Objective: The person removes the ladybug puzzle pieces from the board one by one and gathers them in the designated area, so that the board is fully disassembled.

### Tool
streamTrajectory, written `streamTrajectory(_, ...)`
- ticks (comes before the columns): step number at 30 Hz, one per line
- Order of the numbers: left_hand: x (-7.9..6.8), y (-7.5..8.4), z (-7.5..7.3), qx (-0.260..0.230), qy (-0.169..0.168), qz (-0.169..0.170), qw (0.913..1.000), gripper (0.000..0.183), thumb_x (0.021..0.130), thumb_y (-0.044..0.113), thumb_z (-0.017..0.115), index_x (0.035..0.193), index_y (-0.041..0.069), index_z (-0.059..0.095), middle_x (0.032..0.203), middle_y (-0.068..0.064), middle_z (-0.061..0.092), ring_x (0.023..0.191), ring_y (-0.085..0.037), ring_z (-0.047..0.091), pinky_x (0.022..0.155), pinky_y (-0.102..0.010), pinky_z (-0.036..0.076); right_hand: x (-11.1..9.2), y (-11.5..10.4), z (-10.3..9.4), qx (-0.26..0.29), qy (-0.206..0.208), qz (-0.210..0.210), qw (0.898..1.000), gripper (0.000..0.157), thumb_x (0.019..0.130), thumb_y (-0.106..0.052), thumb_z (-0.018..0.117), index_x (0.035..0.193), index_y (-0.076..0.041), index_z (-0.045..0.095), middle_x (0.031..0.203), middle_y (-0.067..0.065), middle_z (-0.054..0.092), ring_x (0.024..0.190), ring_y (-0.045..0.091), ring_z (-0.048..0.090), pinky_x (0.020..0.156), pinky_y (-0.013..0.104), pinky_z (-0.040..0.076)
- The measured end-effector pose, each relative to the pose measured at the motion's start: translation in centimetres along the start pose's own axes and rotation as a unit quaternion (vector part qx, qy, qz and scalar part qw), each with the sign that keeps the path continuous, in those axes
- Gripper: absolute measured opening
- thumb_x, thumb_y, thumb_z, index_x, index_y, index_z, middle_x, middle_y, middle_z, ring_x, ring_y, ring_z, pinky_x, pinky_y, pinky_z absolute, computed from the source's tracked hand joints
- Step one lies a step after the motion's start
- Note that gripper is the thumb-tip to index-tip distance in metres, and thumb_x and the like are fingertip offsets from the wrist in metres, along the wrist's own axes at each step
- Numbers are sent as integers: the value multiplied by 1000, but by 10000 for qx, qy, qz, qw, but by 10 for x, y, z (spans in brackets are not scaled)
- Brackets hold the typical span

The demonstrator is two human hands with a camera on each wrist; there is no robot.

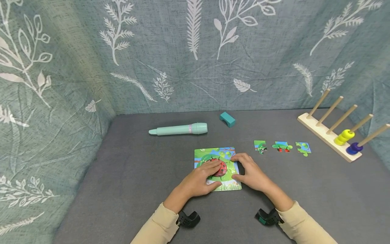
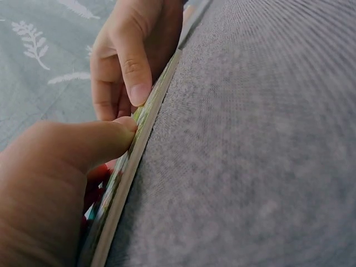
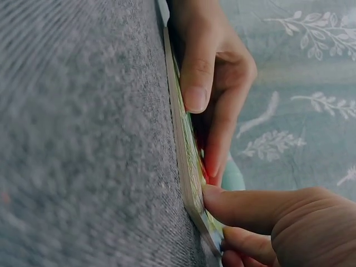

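Note:
A square ladybug jigsaw puzzle (image 1: 229,185) lies flat on the grey table. My left hand (image 1: 197,181) rests across its left and middle part, fingers extended over the red ladybug, thumb near the lower edge. At the right edge my right hand (image 1: 253,174) touches the puzzle, its thumb and forefinger spread apart. Both thumbs reach onto the top face near the front edge in the right wrist view, where the puzzle board (image 3: 186,167) appears edge-on. Part of the picture is hidden beneath the hands. Three loose jigsaw pieces, including a green-and-blue one (image 1: 260,145), lie in a row to the right.
Behind the puzzle lies a mint-green pen-shaped object (image 1: 179,129). A teal arched block (image 1: 227,119) sits near the back edge. At the right stands a wooden peg rack (image 1: 323,134) with yellow and purple beads. A leaf-patterned curtain (image 1: 170,67) hangs behind the table.

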State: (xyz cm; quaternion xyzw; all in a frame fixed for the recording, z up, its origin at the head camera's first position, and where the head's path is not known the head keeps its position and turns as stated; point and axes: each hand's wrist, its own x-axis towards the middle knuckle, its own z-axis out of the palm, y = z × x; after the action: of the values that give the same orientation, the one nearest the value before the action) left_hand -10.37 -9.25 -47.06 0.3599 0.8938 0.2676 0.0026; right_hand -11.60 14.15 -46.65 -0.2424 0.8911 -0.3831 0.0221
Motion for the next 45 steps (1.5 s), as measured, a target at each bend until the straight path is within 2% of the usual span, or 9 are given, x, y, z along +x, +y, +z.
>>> streamTrajectory(9, 0, 0, -2, -36, 25, -89, 10000, 66, 89, 36, 66, 140, 1, 45, 150, -9, 39, 139, -22, 36, 113, -39, 37, 0, -2, 2, 148, 218, 164, 9995, 46, 77, -5, 76, 119, -2, 57, 121, 13, 54, 116, 32, 49, 96, 51, 45)
streamTrajectory(16, 0, 1, -2, 150, 0, -83, 9999, 67, 89, 38, 65, 140, 1, 45, 150, -9, 39, 139, -23, 36, 113, -39, 37, -1, -1, 4, -47, 488, -10, 9988, 42, 77, -3, 76, 116, -3, 60, 114, 10, 59, 103, 25, 55, 87, 43, 49)
streamTrajectory(23, 1, 0, -2, 221, 76, -2, 9997, 67, 87, 38, 67, 139, 1, 47, 148, -9, 42, 138, -22, 38, 115, -37, 34, -2, -1, 3, -90, 592, -110, 9981, 41, 78, -5, 76, 116, -4, 61, 112, 9, 60, 101, 24, 56, 85, 43, 49)
streamTrajectory(35, 1, -2, -1, 277, 116, 36, 9995, 67, 87, 39, 67, 139, 1, 47, 148, -9, 43, 137, -23, 39, 114, -37, 35, 0, -3, 0, -197, 723, -329, 9966, 42, 74, -7, 79, 113, -4, 62, 109, 8, 62, 99, 23, 59, 84, 42, 51)
streamTrajectory(45, 0, -2, -1, 252, 150, 59, 9996, 67, 86, 38, 68, 139, 1, 47, 148, -9, 43, 137, -23, 39, 115, -36, 34, -1, -5, -7, -198, 875, -226, 9957, 45, 75, -7, 79, 116, -3, 61, 111, 10, 60, 100, 24, 59, 85, 43, 52)
